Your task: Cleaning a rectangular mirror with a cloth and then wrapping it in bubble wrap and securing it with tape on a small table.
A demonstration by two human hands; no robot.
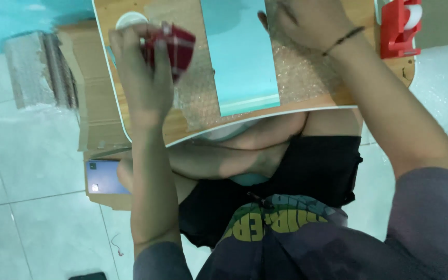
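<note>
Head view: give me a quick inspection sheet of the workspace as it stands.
Surface: small wooden table with a white edge, over the person's crossed legs.
Job's things: red checked item in the left hand; bubble wrap spread on the table; light blue flat box lying on the wrap.
Clutter: red tape dispenser at the table's far right; white round object behind the left hand.
Hands: left hand grips the red item; right hand rests on the bubble wrap.
Cables: nothing seen.
Surroundings: tiled floor; flattened cardboard; phone on the floor; bubble wrap roll.
</note>
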